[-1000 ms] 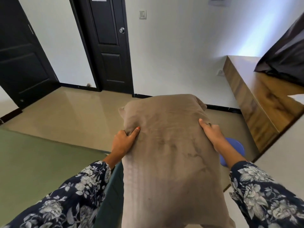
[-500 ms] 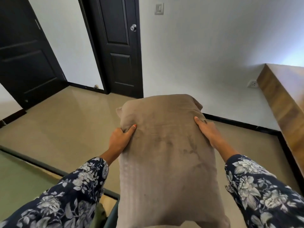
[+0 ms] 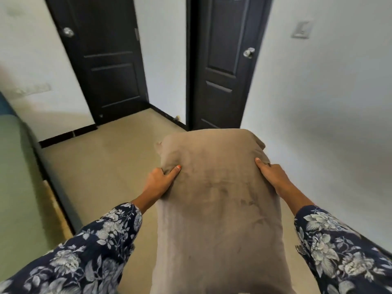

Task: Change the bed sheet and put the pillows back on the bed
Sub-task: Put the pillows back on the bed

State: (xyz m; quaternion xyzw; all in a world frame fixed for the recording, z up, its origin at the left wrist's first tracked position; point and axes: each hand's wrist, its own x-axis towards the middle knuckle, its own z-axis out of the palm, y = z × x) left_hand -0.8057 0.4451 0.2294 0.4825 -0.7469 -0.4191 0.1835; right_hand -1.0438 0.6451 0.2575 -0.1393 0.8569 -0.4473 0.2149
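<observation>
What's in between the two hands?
The brown pillow, seen in the head view: the left hand and right hand grip its opposite sides.

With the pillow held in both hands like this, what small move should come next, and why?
Probably turn left and carry the pillow toward the green bed. The left hand and right hand grip its sides, it hangs over bare floor, and the bed lies at the left edge.
</observation>
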